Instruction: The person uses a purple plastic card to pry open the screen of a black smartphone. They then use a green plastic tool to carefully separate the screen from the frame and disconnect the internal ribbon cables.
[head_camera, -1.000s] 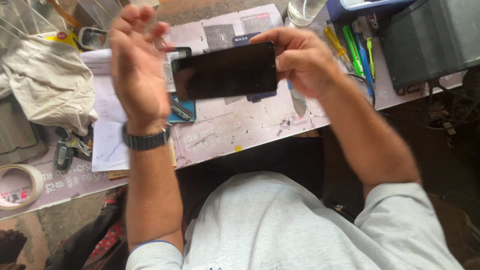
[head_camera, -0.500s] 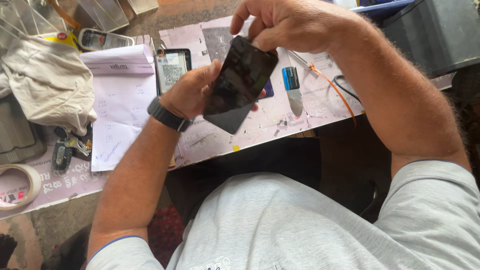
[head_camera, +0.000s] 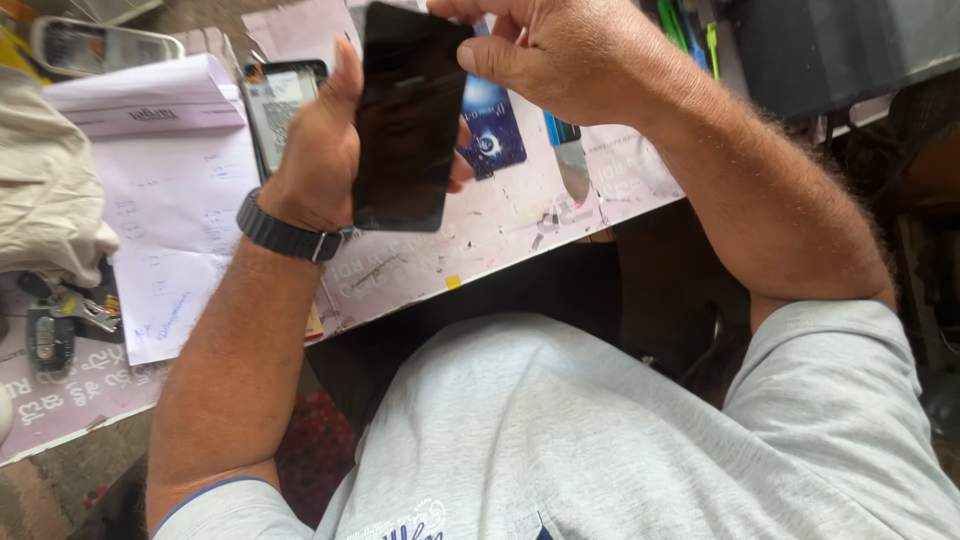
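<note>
Both hands gripped the black glossy rectangular phone (head_camera: 405, 120) at upper centre: left hand (head_camera: 315, 150) cupping behind, right hand (head_camera: 560, 55) pinching its top edge. It hid part of the blue card (head_camera: 495, 130); white papers (head_camera: 175, 170) lay left.

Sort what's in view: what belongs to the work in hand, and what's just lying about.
In hand:
black phone, held upright by left hand and right hand.

Lying about:
opened phone on the mat
blue card
white papers
cloth
keys
scraper
green tools
</note>
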